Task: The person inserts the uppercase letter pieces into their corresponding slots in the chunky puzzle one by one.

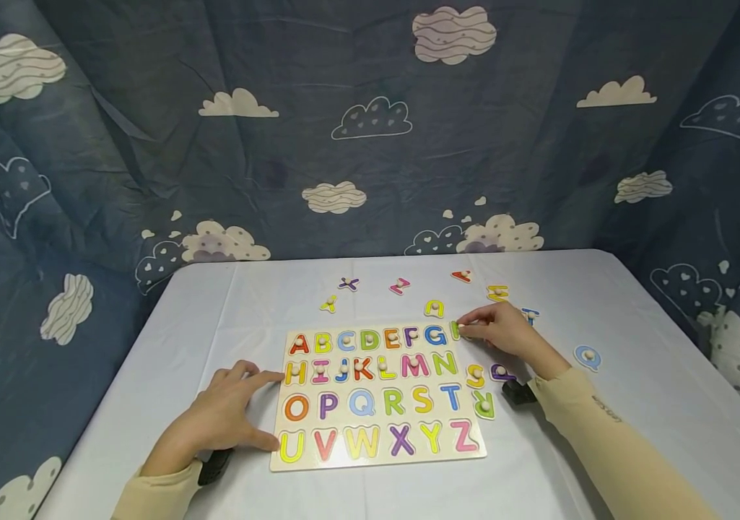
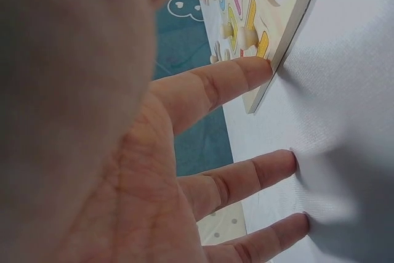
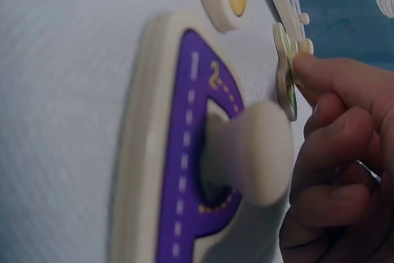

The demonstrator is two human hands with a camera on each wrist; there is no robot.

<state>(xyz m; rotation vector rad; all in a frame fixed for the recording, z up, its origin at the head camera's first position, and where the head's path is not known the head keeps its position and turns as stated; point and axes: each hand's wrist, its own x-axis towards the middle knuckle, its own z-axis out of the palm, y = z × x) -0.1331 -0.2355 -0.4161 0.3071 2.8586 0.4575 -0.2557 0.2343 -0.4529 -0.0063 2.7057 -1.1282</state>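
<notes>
A wooden alphabet board lies on the table, with knobbed letters in its top two rows. My left hand lies open beside it; its index fingertip touches the board's left edge, and the other fingers rest on the cloth. My right hand pinches a green letter piece at the board's top right corner. In the right wrist view its fingers hold that piece on edge, just behind a purple P piece with a knob.
Loose letters lie around the board: a purple X, pink Z, red A, yellow E, blue Q, yellow S, purple P, green R. Cloud-print cloth walls surround the table.
</notes>
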